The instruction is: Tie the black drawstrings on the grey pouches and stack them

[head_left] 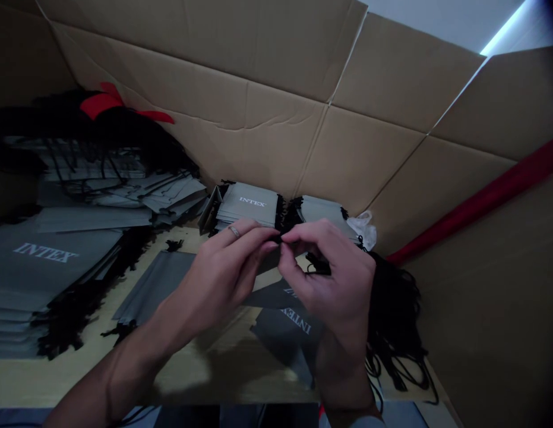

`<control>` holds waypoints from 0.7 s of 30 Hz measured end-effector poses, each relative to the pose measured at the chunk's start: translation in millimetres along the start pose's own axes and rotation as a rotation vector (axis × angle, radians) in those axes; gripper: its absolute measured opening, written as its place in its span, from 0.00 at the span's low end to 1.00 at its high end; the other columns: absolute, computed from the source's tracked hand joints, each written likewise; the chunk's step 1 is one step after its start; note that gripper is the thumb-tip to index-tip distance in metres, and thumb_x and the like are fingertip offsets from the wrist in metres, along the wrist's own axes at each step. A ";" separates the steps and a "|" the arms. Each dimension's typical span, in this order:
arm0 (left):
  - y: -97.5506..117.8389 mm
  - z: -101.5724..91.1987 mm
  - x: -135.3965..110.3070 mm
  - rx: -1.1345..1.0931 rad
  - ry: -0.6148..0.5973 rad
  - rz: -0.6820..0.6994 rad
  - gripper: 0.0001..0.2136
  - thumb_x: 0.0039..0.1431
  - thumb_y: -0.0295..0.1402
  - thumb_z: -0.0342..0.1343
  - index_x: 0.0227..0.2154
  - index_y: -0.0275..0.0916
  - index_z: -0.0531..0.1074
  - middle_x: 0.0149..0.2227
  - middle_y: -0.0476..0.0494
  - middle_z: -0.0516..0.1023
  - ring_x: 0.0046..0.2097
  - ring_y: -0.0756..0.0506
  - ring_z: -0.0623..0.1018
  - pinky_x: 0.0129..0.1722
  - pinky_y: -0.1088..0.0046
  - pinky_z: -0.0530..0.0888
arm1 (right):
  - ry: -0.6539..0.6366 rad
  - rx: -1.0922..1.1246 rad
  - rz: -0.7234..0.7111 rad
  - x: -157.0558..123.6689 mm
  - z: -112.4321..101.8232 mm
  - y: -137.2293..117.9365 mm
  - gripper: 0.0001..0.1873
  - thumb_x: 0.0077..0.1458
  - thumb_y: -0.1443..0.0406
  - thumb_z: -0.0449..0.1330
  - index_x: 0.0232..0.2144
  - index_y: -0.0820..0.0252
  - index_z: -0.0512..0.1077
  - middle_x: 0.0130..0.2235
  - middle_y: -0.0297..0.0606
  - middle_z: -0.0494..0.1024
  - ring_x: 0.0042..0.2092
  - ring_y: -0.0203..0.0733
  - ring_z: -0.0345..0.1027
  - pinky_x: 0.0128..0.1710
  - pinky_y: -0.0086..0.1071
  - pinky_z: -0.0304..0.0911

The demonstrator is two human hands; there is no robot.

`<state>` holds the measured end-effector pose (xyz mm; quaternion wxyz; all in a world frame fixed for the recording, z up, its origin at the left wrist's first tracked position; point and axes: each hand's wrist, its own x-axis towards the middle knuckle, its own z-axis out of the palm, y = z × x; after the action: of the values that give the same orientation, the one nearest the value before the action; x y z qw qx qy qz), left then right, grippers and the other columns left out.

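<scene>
My left hand point(227, 267) and my right hand point(334, 273) meet above the table, fingertips pinched together on a black drawstring cord point(276, 239). The cord belongs to a grey INTEX pouch point(287, 324) that hangs below my hands, printed side towards me. A ring shows on one finger of my left hand. Another flat grey pouch point(155, 285) lies on the wooden table point(205, 368) under my left forearm. How the cord is threaded is hidden by my fingers.
Stacks of grey INTEX pouches sit at the left point(44, 267) and behind my hands point(249, 205). A heap of loose black cords point(396, 321) lies at the right. Cardboard walls point(280, 119) enclose the table. A red ribbon point(102, 101) tops a dark pile at the back left.
</scene>
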<state>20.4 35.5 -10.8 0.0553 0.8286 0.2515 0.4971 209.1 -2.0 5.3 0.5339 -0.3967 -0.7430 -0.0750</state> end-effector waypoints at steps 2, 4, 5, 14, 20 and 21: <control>-1.2 1.4 -3.9 0.049 0.073 0.019 0.09 0.77 0.25 0.60 0.54 0.42 0.77 0.46 0.45 0.86 0.46 0.47 0.86 0.48 0.71 0.84 | -0.008 0.005 0.042 -0.3 -1.1 1.2 0.09 0.64 0.74 0.66 0.40 0.55 0.79 0.37 0.33 0.83 0.37 0.39 0.77 0.43 0.35 0.77; -3.5 1.6 -7.8 0.083 0.111 0.078 0.11 0.75 0.23 0.62 0.54 0.45 0.77 0.48 0.46 0.88 0.47 0.47 0.88 0.51 0.70 0.86 | -0.021 0.005 0.070 -0.7 -3.0 1.8 0.09 0.64 0.74 0.66 0.40 0.54 0.79 0.37 0.33 0.83 0.36 0.38 0.76 0.40 0.34 0.76; -5.1 1.3 -9.6 0.095 0.121 0.124 0.12 0.74 0.23 0.63 0.53 0.45 0.78 0.49 0.46 0.89 0.47 0.46 0.88 0.53 0.69 0.87 | -0.027 0.006 0.075 -0.8 -3.9 1.8 0.09 0.64 0.74 0.66 0.40 0.54 0.79 0.37 0.32 0.83 0.36 0.38 0.76 0.39 0.34 0.75; -17.4 1.1 -18.0 0.183 0.129 0.382 0.14 0.69 0.23 0.70 0.55 0.33 0.79 0.50 0.35 0.90 0.53 0.41 0.90 0.59 0.66 0.88 | -0.079 0.018 0.058 0.0 -6.3 2.1 0.08 0.64 0.73 0.66 0.39 0.54 0.80 0.37 0.33 0.84 0.36 0.38 0.77 0.38 0.33 0.76; -11.1 -0.4 -14.7 0.152 0.161 0.273 0.09 0.69 0.26 0.70 0.49 0.42 0.81 0.44 0.46 0.91 0.41 0.46 0.91 0.48 0.72 0.90 | -0.077 0.091 0.091 -0.2 -6.2 -0.4 0.09 0.60 0.74 0.67 0.37 0.55 0.80 0.34 0.31 0.82 0.33 0.36 0.74 0.35 0.31 0.72; -9.9 -1.1 -14.5 0.131 0.165 0.238 0.09 0.68 0.27 0.70 0.47 0.45 0.81 0.43 0.49 0.91 0.39 0.47 0.91 0.45 0.72 0.90 | -0.075 0.110 0.100 -0.4 -5.9 -0.9 0.09 0.59 0.74 0.68 0.36 0.55 0.80 0.33 0.30 0.82 0.32 0.35 0.73 0.34 0.31 0.71</control>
<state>10.4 37.1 -25.1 -0.0788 0.8108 0.1869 0.5490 212.8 -6.0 7.7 0.5296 -0.4061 -0.7447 0.0076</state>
